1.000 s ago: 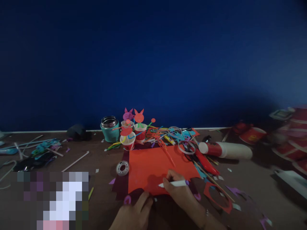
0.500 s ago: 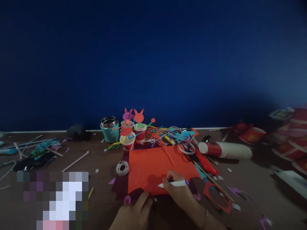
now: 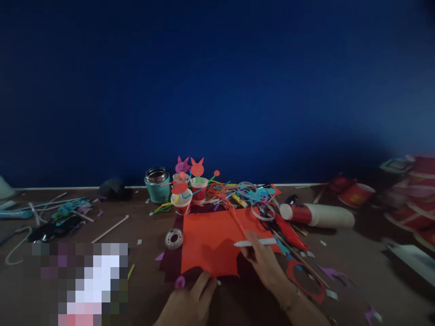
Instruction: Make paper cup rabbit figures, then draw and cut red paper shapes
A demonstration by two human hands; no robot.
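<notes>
A red sheet of paper (image 3: 210, 235) lies flat on a darker maroon sheet (image 3: 170, 265) on the brown floor. My left hand (image 3: 190, 303) rests with fingers stretched out at the sheet's near edge, pressing it down. My right hand (image 3: 263, 260) is closed around a white pen (image 3: 254, 243), held level above the sheet's right side with its tip pointing left.
A tape roll (image 3: 174, 238) lies left of the sheet. Behind it stand a teal jar (image 3: 157, 184), paper cups with animal cut-outs (image 3: 190, 188) and a pile of paper strips (image 3: 238, 192). A red-and-white bottle (image 3: 316, 215) lies at right. Straws and scraps (image 3: 61, 213) litter the left.
My right hand has lifted the pen from the sheet's near edge and moved it up and to the right. The left hand stays put.
</notes>
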